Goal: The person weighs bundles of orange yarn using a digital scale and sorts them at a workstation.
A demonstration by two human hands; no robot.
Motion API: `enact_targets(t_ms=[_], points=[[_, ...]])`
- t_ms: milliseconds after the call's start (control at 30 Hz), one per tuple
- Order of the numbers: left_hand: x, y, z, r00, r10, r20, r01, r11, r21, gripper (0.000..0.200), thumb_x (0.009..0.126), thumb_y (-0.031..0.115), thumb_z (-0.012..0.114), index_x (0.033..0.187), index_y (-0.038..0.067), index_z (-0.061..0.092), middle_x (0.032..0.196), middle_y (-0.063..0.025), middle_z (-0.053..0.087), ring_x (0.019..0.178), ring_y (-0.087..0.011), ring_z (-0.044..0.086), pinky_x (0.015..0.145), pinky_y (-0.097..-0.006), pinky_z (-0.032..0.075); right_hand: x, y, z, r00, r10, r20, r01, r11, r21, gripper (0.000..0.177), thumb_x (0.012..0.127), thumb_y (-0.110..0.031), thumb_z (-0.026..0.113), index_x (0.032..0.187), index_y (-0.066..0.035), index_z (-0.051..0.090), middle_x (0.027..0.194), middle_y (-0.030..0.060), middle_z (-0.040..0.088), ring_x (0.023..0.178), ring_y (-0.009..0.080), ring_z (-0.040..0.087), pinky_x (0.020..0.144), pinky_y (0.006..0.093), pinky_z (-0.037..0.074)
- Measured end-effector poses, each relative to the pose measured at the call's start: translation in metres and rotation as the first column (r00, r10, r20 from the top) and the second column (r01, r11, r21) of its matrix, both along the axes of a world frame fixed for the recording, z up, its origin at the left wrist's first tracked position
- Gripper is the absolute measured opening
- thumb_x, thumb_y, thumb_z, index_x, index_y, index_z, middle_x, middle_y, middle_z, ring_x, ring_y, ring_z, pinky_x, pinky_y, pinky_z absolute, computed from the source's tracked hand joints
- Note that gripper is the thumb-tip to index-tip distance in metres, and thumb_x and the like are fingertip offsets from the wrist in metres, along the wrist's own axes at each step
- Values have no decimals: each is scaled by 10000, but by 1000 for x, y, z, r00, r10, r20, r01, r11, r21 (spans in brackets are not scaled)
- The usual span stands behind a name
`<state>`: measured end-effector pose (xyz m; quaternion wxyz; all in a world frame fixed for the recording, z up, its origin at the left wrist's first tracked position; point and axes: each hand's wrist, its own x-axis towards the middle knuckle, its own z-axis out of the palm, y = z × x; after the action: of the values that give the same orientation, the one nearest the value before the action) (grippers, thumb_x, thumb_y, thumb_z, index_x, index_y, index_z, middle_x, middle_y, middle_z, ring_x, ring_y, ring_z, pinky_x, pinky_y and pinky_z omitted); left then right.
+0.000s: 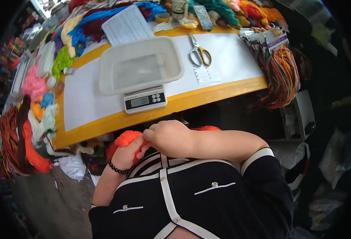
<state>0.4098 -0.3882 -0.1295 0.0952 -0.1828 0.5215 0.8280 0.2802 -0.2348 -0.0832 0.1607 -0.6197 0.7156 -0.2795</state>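
Bright orange-red yarn [127, 138] is bunched in front of my chest, below the table's front edge. My left hand [128, 153], with a dark bead bracelet at the wrist, is closed round this yarn. Across it lies my right hand [165, 137], its fingers curled and pinching at the yarn beside the left fingers. The two hands touch. More orange-red yarn shows just behind my right forearm. Beyond the hands, a white digital scale [145, 101] carries a translucent plastic tray [141, 65] on the table.
Scissors [200, 55] lie on the yellow-edged table [223, 88], right of the tray. A printed sheet [127, 26] is behind it. Colourful yarn bundles [35, 83] line the left and back. Tagged multicoloured skeins [281, 71] hang over the right edge.
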Motion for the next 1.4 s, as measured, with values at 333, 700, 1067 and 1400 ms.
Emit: enact_targets(t_ms=[333, 700, 1067, 1400], points=[[-20, 16, -1, 996, 87, 10, -87, 996, 27, 137, 894, 137, 572, 898, 0, 571, 662, -17, 512, 535, -68, 400, 500, -205, 335, -57, 37, -40, 943, -172, 286, 235, 951, -203, 177, 805, -208, 648, 890, -53, 635, 806, 129, 625, 753, 310, 608, 691, 391, 495], [-26, 14, -9, 980, 197, 42, -197, 980, 0, 132, 911, 142, 550, 902, 10, 557, 659, -7, 499, 535, -74, 409, 504, -215, 342, -203, 72, -109, 716, -527, -458, 581, 813, -28, 103, 756, -133, 596, 811, -134, 684, 866, 22, 646, 895, 244, 579, 756, 364, 455], [-29, 12, -7, 955, 295, 37, -295, 955, -18, 124, 913, 152, 556, 923, 29, 560, 681, -4, 516, 538, -67, 414, 505, -208, 337, -207, 71, -102, 752, -495, -435, 556, 831, 15, 110, 775, -131, 569, 808, -101, 669, 807, 53, 644, 823, 263, 594, 767, 392, 438], [-33, 6, 17, 963, 218, -161, -250, 943, -219, 186, 866, 95, 478, 938, -33, 590, 755, -32, 567, 563, -53, 437, 522, -178, 327, -43, 12, -8, 641, -145, 754, 385, 910, -153, 119, 816, -24, 647, 932, -40, 628, 997, 62, 610, 896, 144, 582, 833, 284, 456]])
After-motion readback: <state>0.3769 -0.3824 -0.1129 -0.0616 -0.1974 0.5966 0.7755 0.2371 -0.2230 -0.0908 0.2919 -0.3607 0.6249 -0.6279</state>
